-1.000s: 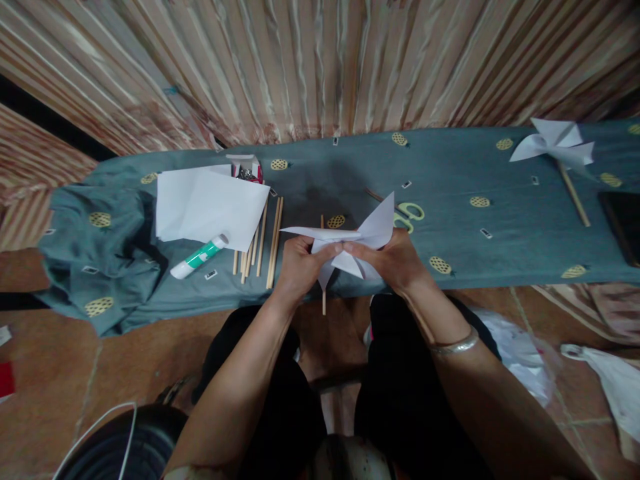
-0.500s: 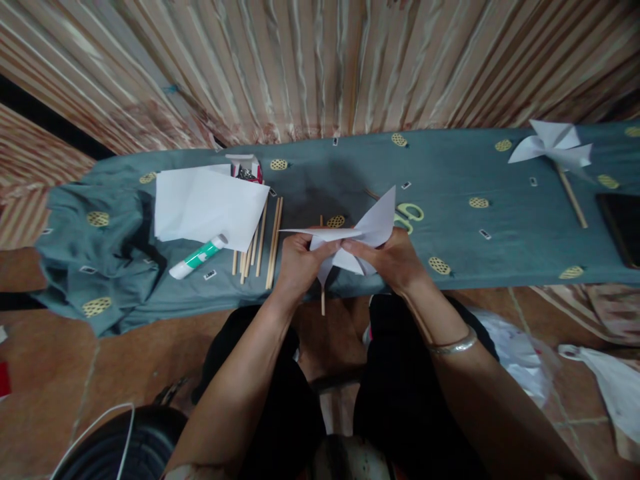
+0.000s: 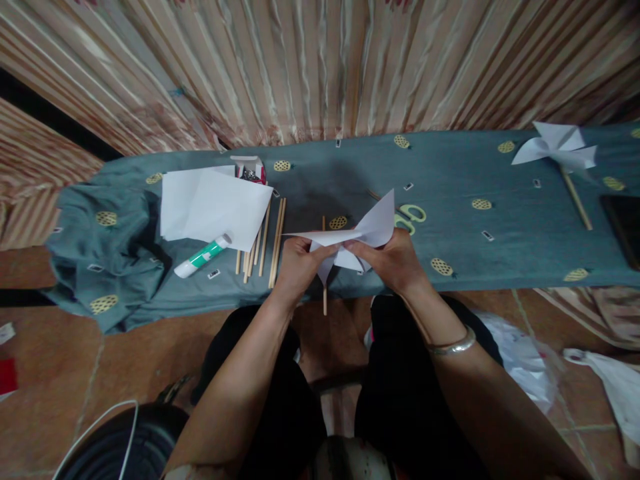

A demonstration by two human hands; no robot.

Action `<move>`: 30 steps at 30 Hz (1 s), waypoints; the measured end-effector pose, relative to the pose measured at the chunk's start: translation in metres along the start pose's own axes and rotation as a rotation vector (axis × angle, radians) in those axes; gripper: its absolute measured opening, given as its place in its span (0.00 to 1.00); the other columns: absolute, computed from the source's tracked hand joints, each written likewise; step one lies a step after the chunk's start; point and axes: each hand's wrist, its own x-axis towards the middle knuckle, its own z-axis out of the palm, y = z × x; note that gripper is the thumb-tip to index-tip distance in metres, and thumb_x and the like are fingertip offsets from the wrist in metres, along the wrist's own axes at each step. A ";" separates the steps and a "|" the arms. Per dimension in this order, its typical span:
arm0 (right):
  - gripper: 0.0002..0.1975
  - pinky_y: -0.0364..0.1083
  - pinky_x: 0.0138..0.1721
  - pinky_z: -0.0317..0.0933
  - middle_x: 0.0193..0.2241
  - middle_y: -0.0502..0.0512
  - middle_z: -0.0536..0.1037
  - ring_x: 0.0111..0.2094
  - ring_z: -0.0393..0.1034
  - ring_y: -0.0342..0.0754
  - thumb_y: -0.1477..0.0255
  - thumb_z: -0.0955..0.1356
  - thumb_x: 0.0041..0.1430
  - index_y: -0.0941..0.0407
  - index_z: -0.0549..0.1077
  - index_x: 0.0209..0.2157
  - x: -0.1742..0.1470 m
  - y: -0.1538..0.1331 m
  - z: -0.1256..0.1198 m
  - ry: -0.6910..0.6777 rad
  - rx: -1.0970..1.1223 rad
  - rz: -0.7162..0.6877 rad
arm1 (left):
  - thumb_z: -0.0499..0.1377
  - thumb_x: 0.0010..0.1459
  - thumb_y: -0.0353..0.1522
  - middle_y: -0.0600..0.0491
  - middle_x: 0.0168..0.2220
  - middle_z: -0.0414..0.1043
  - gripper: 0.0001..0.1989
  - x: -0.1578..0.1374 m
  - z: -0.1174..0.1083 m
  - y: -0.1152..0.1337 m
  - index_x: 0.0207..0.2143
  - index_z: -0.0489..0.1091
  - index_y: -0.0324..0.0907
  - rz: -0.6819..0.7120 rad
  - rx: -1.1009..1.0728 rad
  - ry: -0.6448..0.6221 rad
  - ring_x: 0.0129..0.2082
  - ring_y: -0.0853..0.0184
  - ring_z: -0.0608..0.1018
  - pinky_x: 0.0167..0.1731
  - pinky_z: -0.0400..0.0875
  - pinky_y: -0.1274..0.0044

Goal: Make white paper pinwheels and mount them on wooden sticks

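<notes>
Between my two hands is a white paper pinwheel (image 3: 376,220) with its blades folded toward the middle. My left hand (image 3: 300,265) grips its left side, thumb pressed near the centre. My right hand (image 3: 395,261) pinches the right side, its thumb tip close to the left one. Below the paper lies a thin wooden stick (image 3: 325,301), its far end showing beyond the blades; whether it is joined to the paper is hidden. Just past my right hand are scissors with pale green handles (image 3: 413,213), partly covered by the paper.
At left lie white paper sheets (image 3: 210,207), a glue stick (image 3: 203,257), several wooden sticks (image 3: 278,243) and an open small box of metal bits (image 3: 250,172). A pinwheel on a stick (image 3: 557,147) and a dark flat device (image 3: 623,227) lie at right on the green cloth (image 3: 450,173).
The whole view has shifted slightly, so the table things appear a little further right. Both hands keep their hold on the pinwheel, with hardly any movement.
</notes>
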 end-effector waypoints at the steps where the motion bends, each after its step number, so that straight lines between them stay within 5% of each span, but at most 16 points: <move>1: 0.14 0.46 0.25 0.66 0.24 0.55 0.80 0.26 0.72 0.48 0.62 0.76 0.42 0.59 0.79 0.26 0.000 0.000 0.000 -0.009 0.011 0.015 | 0.73 0.39 0.38 0.53 0.27 0.79 0.14 0.000 0.000 -0.001 0.27 0.79 0.39 -0.012 -0.007 0.002 0.29 0.65 0.78 0.32 0.71 0.75; 7: 0.18 0.47 0.31 0.71 0.31 0.58 0.83 0.31 0.76 0.50 0.60 0.77 0.41 0.59 0.81 0.31 0.001 -0.001 -0.001 -0.082 0.114 0.086 | 0.74 0.37 0.39 0.55 0.23 0.77 0.14 -0.002 -0.002 -0.001 0.23 0.78 0.39 -0.089 -0.070 -0.002 0.22 0.71 0.73 0.25 0.66 0.79; 30: 0.18 0.49 0.32 0.72 0.32 0.58 0.84 0.33 0.78 0.52 0.59 0.76 0.43 0.58 0.80 0.32 0.001 0.007 0.004 -0.114 0.109 0.077 | 0.72 0.38 0.37 0.54 0.26 0.79 0.13 -0.002 0.004 0.000 0.26 0.78 0.39 -0.079 -0.118 0.041 0.26 0.68 0.76 0.32 0.71 0.76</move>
